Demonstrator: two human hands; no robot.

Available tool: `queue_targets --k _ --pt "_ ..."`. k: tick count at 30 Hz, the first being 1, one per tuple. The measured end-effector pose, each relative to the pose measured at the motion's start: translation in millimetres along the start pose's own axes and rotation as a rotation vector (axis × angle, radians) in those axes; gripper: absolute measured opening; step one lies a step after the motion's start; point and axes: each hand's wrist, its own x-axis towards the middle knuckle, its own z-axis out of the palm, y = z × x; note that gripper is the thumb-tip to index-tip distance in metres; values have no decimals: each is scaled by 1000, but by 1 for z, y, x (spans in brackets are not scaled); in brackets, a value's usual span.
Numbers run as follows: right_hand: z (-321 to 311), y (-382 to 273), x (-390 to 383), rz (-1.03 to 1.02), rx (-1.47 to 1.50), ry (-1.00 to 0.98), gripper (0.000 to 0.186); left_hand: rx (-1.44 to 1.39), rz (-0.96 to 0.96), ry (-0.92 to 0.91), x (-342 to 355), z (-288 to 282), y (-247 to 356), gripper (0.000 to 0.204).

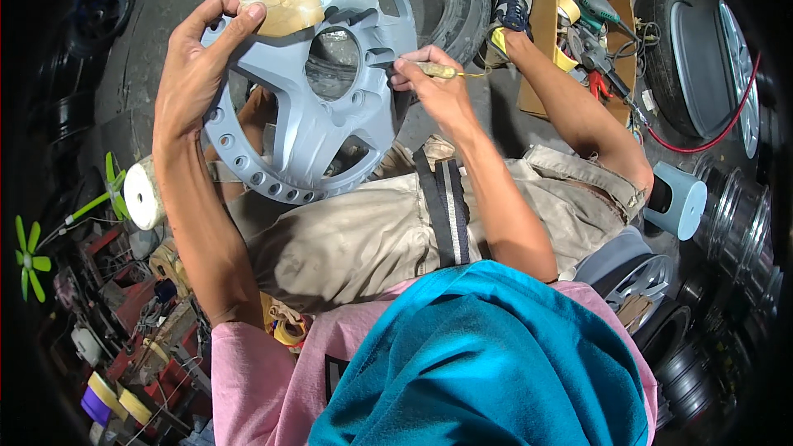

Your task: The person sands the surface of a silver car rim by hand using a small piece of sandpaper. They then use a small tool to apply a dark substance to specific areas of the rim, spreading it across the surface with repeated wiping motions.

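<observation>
A grey-blue wheel face [299, 120], with broad spokes and a ring of small holes around its edge, leans tilted over my lap. At its upper left, my left hand [202, 54] is closed, pinching a folded piece of tan sandpaper [291, 8] between thumb and fingers. My right hand [438, 91] is closed around a slim tool with a yellowish, worn handle [438, 70], beside the hub at the wheel's right. A thin curved yellow strand extends from the handle's right end. The tool's working end is hidden by my fingers and cannot be made out.
A cardboard box [541, 29] of power tools stands at the upper right, near my shoe [512, 7]. Beyond lie a tyre with a rim [690, 62] and a red hose [702, 149]. A light-blue stool [681, 198] sits right; a green-bladed fan [31, 260] is left.
</observation>
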Motion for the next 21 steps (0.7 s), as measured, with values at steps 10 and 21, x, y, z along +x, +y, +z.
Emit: queue_targets --k 10,21 --pt "27 -20 28 -295 -15 26 19 -121 -197 47 11 -11 -19 24" --pt "65 6 44 -359 -284 177 17 -229 -298 133 12 -15 -28 25"
